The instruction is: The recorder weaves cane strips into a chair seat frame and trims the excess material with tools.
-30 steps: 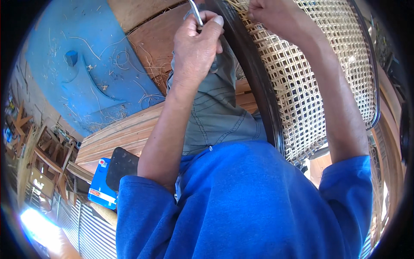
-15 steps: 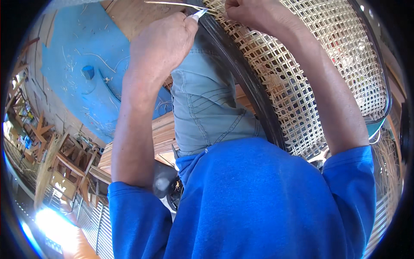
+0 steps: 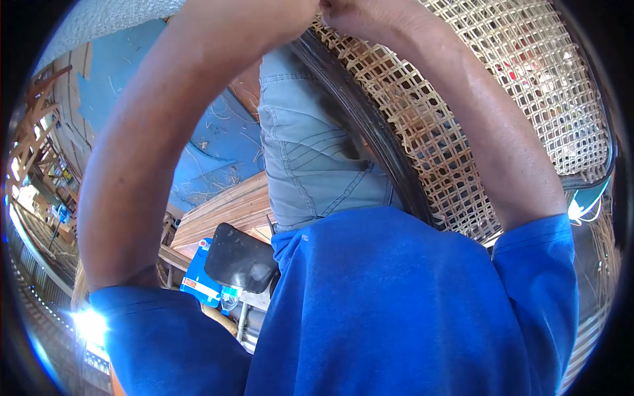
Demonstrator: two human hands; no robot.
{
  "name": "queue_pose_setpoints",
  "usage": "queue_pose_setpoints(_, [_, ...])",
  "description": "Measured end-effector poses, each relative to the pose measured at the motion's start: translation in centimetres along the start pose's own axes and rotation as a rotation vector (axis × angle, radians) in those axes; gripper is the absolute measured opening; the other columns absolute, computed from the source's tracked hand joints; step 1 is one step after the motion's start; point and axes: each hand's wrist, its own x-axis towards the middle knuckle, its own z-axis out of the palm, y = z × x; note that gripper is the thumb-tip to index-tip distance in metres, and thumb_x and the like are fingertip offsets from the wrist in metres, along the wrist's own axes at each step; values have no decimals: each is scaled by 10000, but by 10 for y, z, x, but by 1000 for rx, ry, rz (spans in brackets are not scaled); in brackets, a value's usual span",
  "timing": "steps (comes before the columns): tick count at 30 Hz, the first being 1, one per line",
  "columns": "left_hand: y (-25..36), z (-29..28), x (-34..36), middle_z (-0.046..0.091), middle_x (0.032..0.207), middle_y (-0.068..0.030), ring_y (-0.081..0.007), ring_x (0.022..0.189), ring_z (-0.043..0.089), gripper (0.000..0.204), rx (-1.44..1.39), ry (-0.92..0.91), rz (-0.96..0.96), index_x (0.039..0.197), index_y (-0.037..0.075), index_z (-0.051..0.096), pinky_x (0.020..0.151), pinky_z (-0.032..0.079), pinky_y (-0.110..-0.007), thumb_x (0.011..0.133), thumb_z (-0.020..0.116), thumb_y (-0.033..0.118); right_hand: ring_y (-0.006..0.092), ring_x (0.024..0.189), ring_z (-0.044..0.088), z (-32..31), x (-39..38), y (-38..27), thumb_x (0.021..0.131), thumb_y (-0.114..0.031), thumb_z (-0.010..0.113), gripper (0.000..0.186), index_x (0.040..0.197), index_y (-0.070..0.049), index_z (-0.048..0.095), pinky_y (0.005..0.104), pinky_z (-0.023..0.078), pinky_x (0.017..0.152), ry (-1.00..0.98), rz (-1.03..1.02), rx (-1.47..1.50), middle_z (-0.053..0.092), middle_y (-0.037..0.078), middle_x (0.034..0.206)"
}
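Note:
At the top edge my left hand (image 3: 285,18) meets my right hand (image 3: 360,18) above the dark frame rail of a cane-woven panel (image 3: 456,158). The left fingers are cut off by the edge of the picture, so what they hold is hidden. My right hand is closed, its fingers curled near the rail; whatever lies in them cannot be made out. The panel has an open lattice of pale cane strips, bordered by a black curved rail (image 3: 370,119). It rests at my right, against my leg in grey trousers (image 3: 307,152).
A blue sheet (image 3: 211,142) with cane scraps lies at the left. Nearer are stacked wooden boards (image 3: 221,204), a black pad (image 3: 241,257) and a blue box (image 3: 198,274). Loose cane strands (image 3: 604,244) hang at the far right.
My left hand has moved up and right toward the right hand, its elbow swinging outward. The pale pointed tool and strand at its fingers are now out of sight. The right hand shifted slightly left.

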Motion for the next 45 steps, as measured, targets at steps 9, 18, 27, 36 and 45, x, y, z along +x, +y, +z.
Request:
queue_pose_setpoints(9, [-15,-13,18,727,980,-196,-355,955,687,264,-227,-137,-26,1031,57,741,823,543,-424,889,617,242,373,1012,693,-2,-5,-6,900,-107,588,211,1008,-29,750,431,554,824,-42,8,17,716,237,1027])
queue_pose_setpoints(18, [-28,-14,38,725,961,-186,-341,892,665,263,-235,-275,139,1031,48,731,822,524,-423,884,646,249,371,1016,692,-14,-6,-10,905,-98,576,219,1027,-30,745,430,554,836,-48,13,13,716,235,1035])
queue_pose_setpoints(27, [-40,-10,45,722,958,-184,-335,871,654,284,-274,-323,330,1043,50,729,836,510,-417,888,658,277,369,1020,692,-14,-11,-13,911,-88,565,229,1046,-32,741,430,554,848,-47,23,29,717,232,1044])
queue_pose_setpoints(36, [-22,-11,24,719,1049,-199,-373,978,681,334,-222,-275,97,1070,60,741,863,532,-428,919,569,302,368,1026,690,-7,-16,-17,913,-69,549,245,1068,-33,734,432,553,861,-24,62,69,716,234,1054])
queue_pose_setpoints(45, [2,-22,24,734,1031,-168,-340,974,701,260,-38,-245,-66,1051,60,757,832,553,-426,868,599,155,353,1008,699,-23,-15,-13,901,-62,552,249,1073,-18,727,428,553,850,-94,-24,-10,720,232,1050])
